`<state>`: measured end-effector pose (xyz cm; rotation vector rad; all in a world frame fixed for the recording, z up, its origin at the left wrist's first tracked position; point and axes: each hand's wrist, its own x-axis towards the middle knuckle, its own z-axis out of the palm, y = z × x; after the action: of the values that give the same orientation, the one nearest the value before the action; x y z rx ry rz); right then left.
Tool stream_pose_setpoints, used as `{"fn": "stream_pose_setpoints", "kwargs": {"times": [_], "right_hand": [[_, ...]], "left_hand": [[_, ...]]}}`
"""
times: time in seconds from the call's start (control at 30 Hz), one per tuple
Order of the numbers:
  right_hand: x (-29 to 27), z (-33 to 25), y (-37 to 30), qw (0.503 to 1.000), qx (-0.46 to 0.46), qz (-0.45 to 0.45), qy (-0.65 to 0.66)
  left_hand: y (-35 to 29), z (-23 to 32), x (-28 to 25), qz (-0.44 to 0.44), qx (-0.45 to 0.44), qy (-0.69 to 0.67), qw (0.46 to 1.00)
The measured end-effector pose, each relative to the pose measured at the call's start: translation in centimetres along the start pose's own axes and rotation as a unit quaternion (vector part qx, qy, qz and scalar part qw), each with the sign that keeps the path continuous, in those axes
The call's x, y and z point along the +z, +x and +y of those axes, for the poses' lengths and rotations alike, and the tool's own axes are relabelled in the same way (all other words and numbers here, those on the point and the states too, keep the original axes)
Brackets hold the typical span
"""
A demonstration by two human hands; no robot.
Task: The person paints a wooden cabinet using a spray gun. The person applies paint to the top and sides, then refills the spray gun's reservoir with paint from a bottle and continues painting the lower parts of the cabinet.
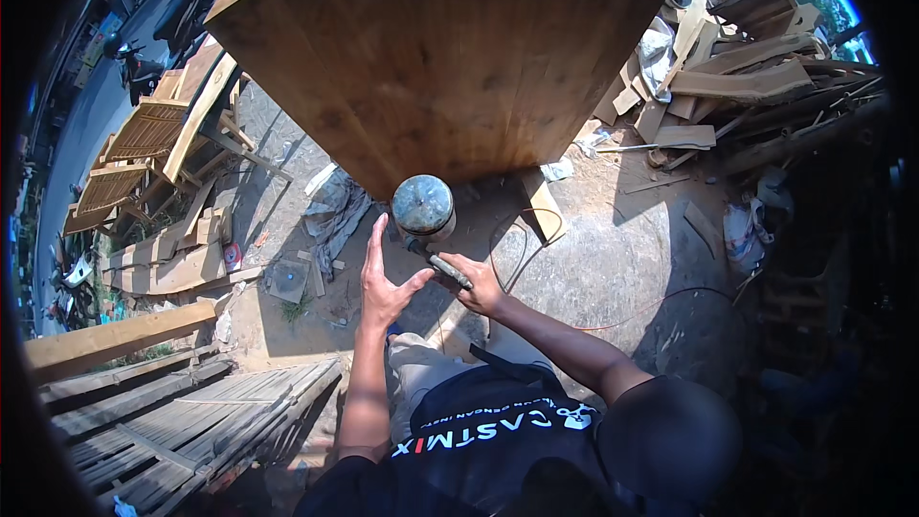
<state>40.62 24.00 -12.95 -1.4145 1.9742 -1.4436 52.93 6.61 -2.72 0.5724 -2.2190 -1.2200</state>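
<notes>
My right hand (481, 289) is wrapped round the grip of a spray gun (451, 271), in front of my body. On top of the gun sits a round, paint-stained metal cup (423, 205) with its lid on. My left hand (383, 289) is open beside it, thumb spread from the fingers. Its fingertips reach close to the cup's left side; whether they touch it I cannot tell. Beyond the cup stands a large brown wooden piece (431, 67) with a broad, smooth face.
A thin dark hose (522, 258) loops over the ground right of the gun. Scrap boards (747, 81) are heaped at the far right. Slatted wooden furniture (144, 129) and cut planks (172, 268) lie left, a slatted panel (191, 412) near left. Crumpled cloth (335, 211) lies by the brown piece.
</notes>
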Motion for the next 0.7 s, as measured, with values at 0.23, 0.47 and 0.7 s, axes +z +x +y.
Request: {"fn": "stream_pose_setpoints", "kwargs": {"times": [0.23, 0.47, 0.7], "right_hand": [[-10.8, -2.2, -2.1, 0.993, -0.007, -0.116, 0.037], [-17.4, -2.1, -1.8, 0.971, 0.035, -0.230, 0.049], [-28.9, -0.1, -0.9, 0.973, 0.084, -0.208, 0.062]], "left_hand": [[-0.7, 5.7, 9.0, -0.007, -0.207, -0.187, 0.960], [-1.4, 10.0, 13.7, 0.090, -0.296, -0.303, 0.901], [3.9, 12.2, 19.1, 0.144, -0.007, -0.021, 0.989]]}}
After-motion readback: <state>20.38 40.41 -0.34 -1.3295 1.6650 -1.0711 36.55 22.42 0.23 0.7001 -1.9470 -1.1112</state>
